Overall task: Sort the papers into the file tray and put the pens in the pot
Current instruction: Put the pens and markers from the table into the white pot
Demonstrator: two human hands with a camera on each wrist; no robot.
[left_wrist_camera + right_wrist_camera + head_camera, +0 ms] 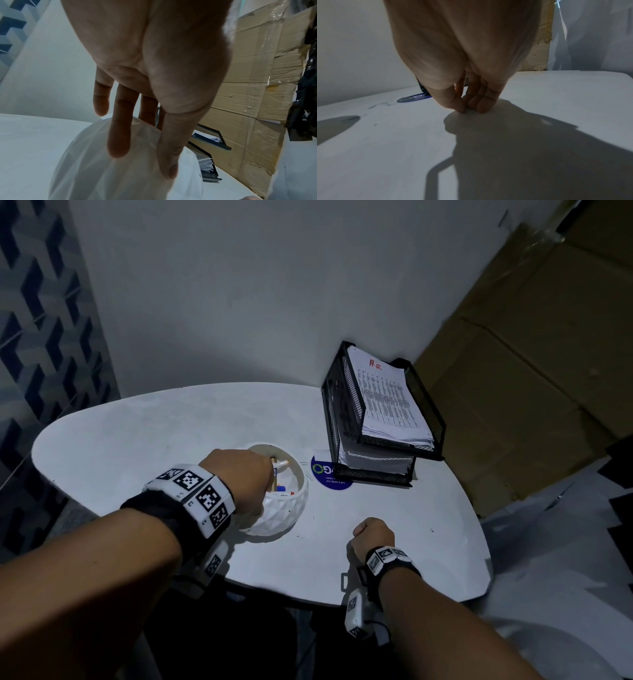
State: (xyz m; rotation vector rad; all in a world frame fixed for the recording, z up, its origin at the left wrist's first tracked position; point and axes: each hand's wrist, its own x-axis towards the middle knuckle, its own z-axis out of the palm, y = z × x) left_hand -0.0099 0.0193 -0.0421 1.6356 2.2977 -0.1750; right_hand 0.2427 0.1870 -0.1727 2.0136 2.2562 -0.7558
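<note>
A white faceted pot (286, 517) (102, 175) stands mid-table with several pens (281, 464) in it. My left hand (263, 491) (144, 159) hangs over the pot's near rim with fingers (119, 135) straight. Its thumb lies on the outer wall, and no pen shows in its grasp. My right hand (371, 530) (471, 110) rests on the table near the front edge, thumb and fingertips pinched on a small grey object (471, 111) I cannot identify. The black mesh file tray (436, 412) (211, 133) at the back right holds printed papers (387, 395) on both tiers.
A round blue sticker (330, 474) (414, 98) lies between pot and tray. Flattened cardboard boxes (531, 371) lean against the wall to the right. The white table (137, 440) has rounded edges, and a grey wall stands close behind it.
</note>
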